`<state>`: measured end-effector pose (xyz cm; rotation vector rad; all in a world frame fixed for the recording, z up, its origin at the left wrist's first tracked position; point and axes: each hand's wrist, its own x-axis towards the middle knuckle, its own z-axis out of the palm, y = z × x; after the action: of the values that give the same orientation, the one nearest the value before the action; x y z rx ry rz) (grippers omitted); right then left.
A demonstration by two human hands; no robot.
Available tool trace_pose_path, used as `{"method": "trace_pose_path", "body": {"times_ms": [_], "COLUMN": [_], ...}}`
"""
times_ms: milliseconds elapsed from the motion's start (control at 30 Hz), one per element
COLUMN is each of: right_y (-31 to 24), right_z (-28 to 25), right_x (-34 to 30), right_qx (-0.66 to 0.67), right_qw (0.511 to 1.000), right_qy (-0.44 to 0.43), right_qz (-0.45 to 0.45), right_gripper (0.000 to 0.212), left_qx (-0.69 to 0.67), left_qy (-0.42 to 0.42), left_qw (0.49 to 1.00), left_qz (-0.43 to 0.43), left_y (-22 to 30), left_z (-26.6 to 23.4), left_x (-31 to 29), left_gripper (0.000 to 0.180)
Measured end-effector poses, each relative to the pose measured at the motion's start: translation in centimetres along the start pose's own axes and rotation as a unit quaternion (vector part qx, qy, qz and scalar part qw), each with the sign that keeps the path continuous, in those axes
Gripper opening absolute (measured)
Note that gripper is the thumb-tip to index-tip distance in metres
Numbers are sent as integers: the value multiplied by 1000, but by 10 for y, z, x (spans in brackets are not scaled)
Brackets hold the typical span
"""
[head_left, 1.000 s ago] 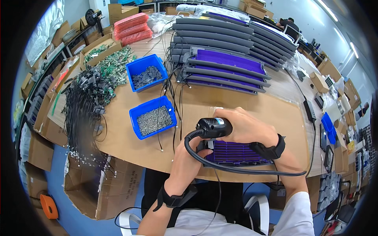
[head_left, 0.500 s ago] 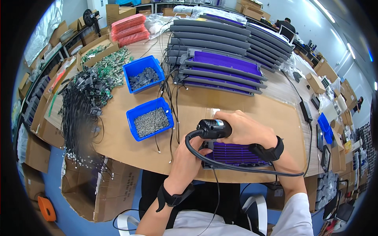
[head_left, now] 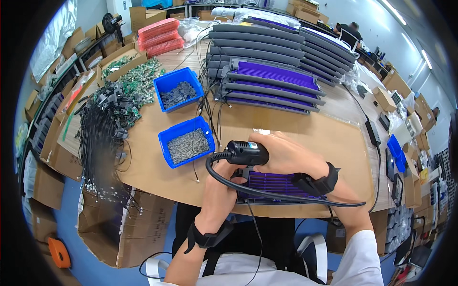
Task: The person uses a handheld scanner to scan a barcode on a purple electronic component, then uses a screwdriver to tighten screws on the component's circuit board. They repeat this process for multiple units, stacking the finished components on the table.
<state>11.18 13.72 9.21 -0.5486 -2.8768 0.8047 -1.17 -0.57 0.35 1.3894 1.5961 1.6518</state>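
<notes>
While the purple-and-grey slatted plastic panel [head_left: 272, 183] lies flat at the near edge of the bench [head_left: 188, 55], its long axis running left to right across the person's front, both hands meet at its left end. Right hand [head_left: 286, 153]: fingers wrapped round a black cylindrical corded power tool [head_left: 247, 153], holding it over the panel's far left corner; tip hidden, so contact can't be told. Left hand [head_left: 226, 172]: at the panel's left end, nearer to it than the right; fingers mostly behind the tool, so opening and grip can't be told. The tool's thick black cord [head_left: 286, 199] loops across in front of the panel's slats. Containers, all placed from the panel: beyond it and left, a blue rectangular plastic bin [head_left: 180, 129] with a heap of small grey metallic pieces, maybe screws; farther off behind that, a second blue plastic bin [head_left: 174, 79] part-filled with dark grey plastic pieces. Farthest left and beyond, a shallow open brown cardboard box [head_left: 138, 58] holds some green circuit boards, more spilling out beside it. Left of the panel and lower, on the floor, a big open brown carton [head_left: 148, 233]; contents unclear. Straight beyond the panel, stacked grey-and-purple panels [head_left: 276, 76].
</notes>
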Motion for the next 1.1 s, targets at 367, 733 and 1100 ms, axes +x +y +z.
{"method": "trace_pose_path", "body": {"times_ms": [367, 733, 1100], "right_y": [14, 8, -9], "right_z": [4, 2, -14], "right_x": [13, 12, 4], "right_qx": [69, 68, 61], "right_qw": [997, 997, 992], "right_qy": [-32, -47, 109], "right_qz": [-7, 1, -1], "right_gripper": [43, 43, 50], "left_qx": [156, 138, 65], "left_qy": [8, -3, -1], "left_qw": [986, 988, 998], "left_qz": [60, 73, 9], "left_y": [1, -3, 2], "left_z": [-1, -2, -6], "left_x": [-4, -5, -2], "left_gripper": [32, 39, 33]}}
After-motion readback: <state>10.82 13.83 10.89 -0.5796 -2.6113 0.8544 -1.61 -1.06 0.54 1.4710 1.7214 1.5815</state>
